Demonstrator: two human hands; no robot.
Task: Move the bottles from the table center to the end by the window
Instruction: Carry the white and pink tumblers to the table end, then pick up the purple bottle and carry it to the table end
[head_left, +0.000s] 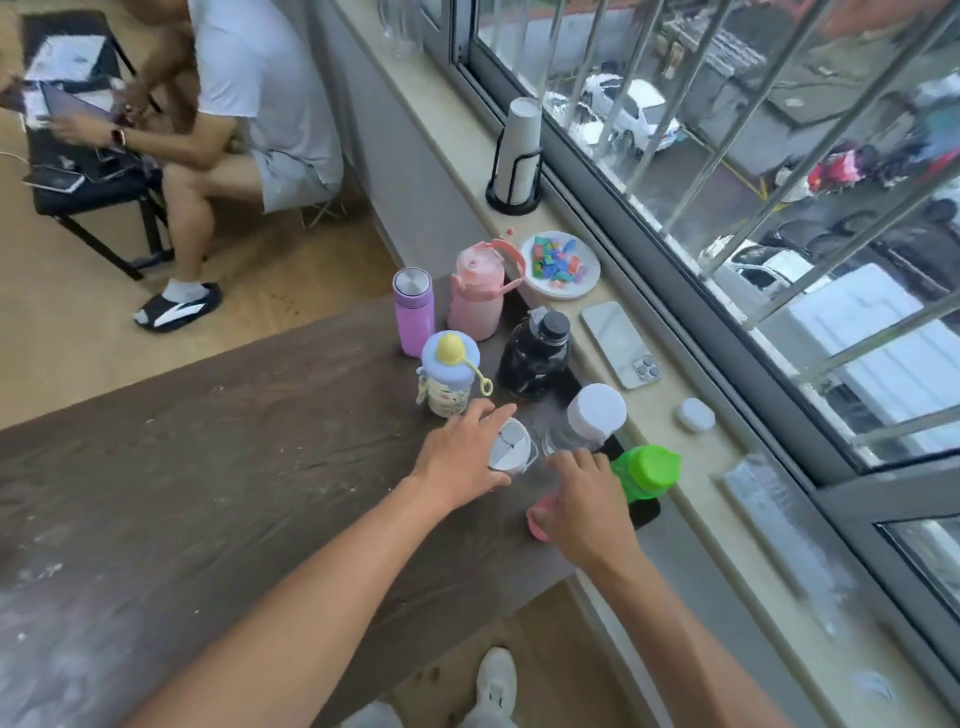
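Note:
Several bottles stand at the window end of the dark wooden table (218, 467): a purple flask (413, 312), a pink jug (478, 293), a black bottle (535, 353), a patterned bottle with a yellow knob (447, 374), a clear bottle with a white cap (592, 415) and a green-capped bottle (644, 470). My left hand (462, 457) wraps around a white-lidded bottle (511, 449) standing on the table. My right hand (582, 504) covers a pink-lidded bottle (537, 522) beside the green one.
On the sill (769, 540) beside the table lie a plate of coloured pieces (560, 265), a phone (621, 343), a white earbud case (695, 414) and a cup holder (517, 156). A person (244, 119) sits on a chair at the far left.

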